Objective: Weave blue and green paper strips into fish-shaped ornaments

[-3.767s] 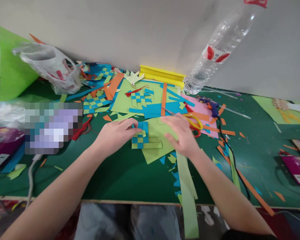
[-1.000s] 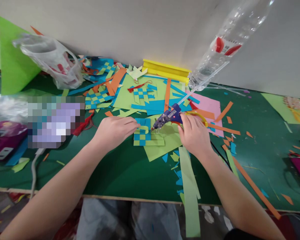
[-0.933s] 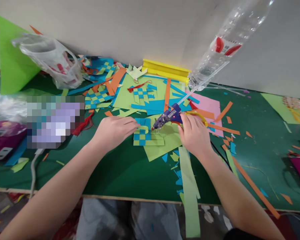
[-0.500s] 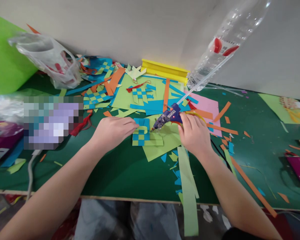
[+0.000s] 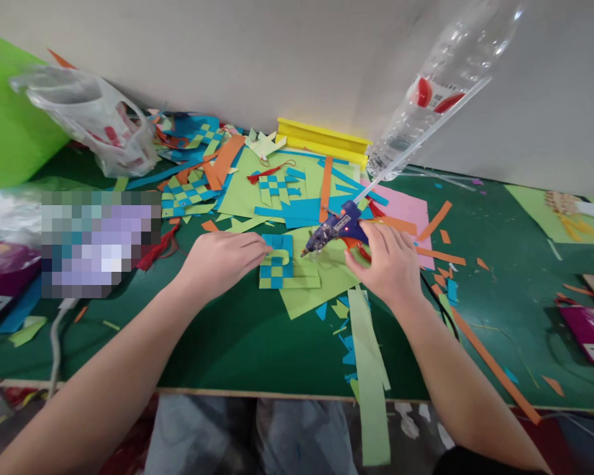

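Note:
My right hand (image 5: 389, 260) is wrapped round a dark blue hot glue gun (image 5: 337, 228), its thumb hanging apart below the trigger. A long clear glue stick (image 5: 426, 138) pokes out of the gun's back. The nozzle points down and left, just off a blue and green woven paper piece (image 5: 277, 272). Fingertips of my left hand (image 5: 228, 256) pinch a curled green strip at that piece's upper left. Under the piece's right side lies a light green paper sheet (image 5: 304, 300).
Paper scraps, orange strips (image 5: 495, 366) and other woven pieces (image 5: 185, 198) litter the green table (image 5: 212, 356). At the back stand a plastic bottle (image 5: 400, 135), a yellow holder (image 5: 321, 142) and a plastic bag (image 5: 94, 125). A long green strip (image 5: 373, 396) overhangs the front edge.
My right hand has pulled the glue gun slightly up and away from the woven piece, with its thumb lower now. My left hand keeps its pinch. The whole view has shifted a little.

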{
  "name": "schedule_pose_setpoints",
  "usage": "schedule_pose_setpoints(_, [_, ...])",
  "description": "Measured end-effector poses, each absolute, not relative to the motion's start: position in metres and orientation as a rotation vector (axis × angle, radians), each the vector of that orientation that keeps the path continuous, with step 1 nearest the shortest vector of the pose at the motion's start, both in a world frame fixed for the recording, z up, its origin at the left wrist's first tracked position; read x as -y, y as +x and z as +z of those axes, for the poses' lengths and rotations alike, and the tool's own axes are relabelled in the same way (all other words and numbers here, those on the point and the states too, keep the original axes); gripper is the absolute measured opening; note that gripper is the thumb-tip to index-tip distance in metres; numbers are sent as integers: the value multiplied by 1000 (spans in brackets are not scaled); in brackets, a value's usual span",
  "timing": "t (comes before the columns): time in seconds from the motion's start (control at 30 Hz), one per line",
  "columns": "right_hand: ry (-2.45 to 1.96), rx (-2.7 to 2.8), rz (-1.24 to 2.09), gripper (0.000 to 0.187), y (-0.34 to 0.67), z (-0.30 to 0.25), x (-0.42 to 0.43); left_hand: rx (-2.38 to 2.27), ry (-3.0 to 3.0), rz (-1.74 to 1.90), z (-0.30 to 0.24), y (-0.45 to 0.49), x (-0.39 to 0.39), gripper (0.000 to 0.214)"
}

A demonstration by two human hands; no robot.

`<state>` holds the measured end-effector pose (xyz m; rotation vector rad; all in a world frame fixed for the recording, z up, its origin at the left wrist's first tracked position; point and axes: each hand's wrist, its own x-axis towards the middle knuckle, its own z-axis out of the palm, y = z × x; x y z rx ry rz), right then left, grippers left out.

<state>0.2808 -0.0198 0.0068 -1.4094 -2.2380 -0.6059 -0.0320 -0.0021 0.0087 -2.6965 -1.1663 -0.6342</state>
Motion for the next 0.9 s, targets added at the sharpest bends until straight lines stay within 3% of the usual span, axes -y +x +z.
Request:
schedule_pose_setpoints(0.33, [-1430,2168,-677,53,304,14,13,1014,-2575,-592,10,-30,2,20])
schedule_pose_setpoints(0.63, [-1430,2063,-755,54,338,17,4,1147,-2573,-572,12,-27,4,39])
schedule_pose_setpoints(0.9, [-1514,1928,-810,58,374,9,-8,1066,-2603,-493,8,-30,1,24])
